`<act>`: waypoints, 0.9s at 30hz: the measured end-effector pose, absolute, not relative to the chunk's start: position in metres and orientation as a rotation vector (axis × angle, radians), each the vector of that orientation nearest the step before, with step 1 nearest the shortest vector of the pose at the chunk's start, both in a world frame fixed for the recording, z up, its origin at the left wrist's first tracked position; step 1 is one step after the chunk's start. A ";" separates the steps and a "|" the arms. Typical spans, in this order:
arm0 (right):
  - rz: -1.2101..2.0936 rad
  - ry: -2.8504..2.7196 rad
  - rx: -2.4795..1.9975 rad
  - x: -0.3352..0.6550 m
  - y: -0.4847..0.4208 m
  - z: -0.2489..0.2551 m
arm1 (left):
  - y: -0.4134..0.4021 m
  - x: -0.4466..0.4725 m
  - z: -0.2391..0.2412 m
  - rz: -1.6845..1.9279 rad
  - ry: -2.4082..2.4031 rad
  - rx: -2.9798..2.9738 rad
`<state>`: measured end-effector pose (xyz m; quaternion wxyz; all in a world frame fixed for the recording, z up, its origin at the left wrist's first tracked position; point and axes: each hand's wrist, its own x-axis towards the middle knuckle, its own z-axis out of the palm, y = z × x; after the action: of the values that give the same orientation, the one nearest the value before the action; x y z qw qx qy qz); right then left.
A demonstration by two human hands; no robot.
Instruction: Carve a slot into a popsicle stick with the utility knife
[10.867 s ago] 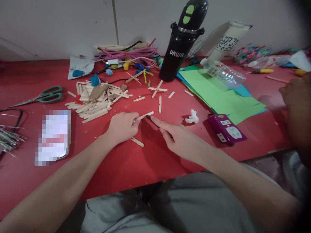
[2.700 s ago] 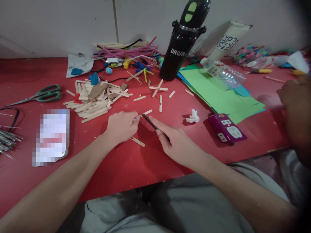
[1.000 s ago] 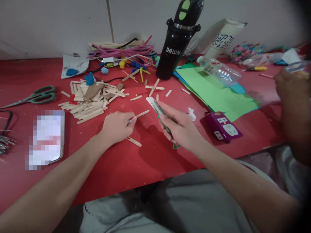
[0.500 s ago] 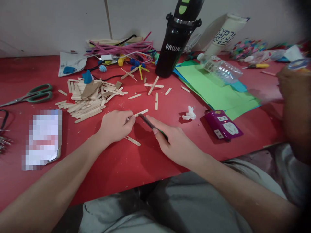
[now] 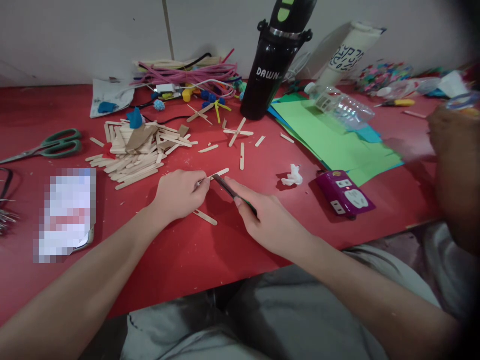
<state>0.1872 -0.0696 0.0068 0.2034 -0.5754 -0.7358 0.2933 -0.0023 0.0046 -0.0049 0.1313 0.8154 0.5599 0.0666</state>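
Observation:
My left hand (image 5: 179,194) is closed, pinching a wooden craft stick (image 5: 219,174) flat against the red table (image 5: 210,250). My right hand (image 5: 268,220) is closed around a utility knife (image 5: 229,188) with a green handle; its blade tip rests on the stick just right of my left fingers. Another stick (image 5: 204,217) lies below my left hand. A pile of craft sticks (image 5: 137,152) sits beyond my left hand.
Green scissors (image 5: 52,146) and a phone (image 5: 65,215) lie at left. A black bottle (image 5: 275,65), pink cords (image 5: 191,77), green paper (image 5: 333,142), a clear plastic bottle (image 5: 343,107) and a purple power strip (image 5: 345,194) lie beyond. Another person's hand (image 5: 455,170) is at right.
A second ago my right hand held the knife lifted above the table; it has come back down with the blade on the stick. My left hand has kept the stick pinned.

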 end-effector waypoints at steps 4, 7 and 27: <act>0.814 -2.052 -1.606 0.187 -0.069 0.006 | 0.005 -0.002 -0.006 0.199 1.629 2.366; 0.807 -2.043 -1.605 0.186 -0.069 0.006 | 0.005 -0.002 -0.006 0.207 1.632 2.372; 0.774 -2.082 -1.598 0.187 -0.068 0.004 | 0.005 -0.003 -0.004 0.187 1.622 2.352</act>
<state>0.1870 -0.0680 0.0035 0.2014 -0.5721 -0.7452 0.2772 -0.0026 0.0055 -0.0044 0.1386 0.8135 0.5611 0.0647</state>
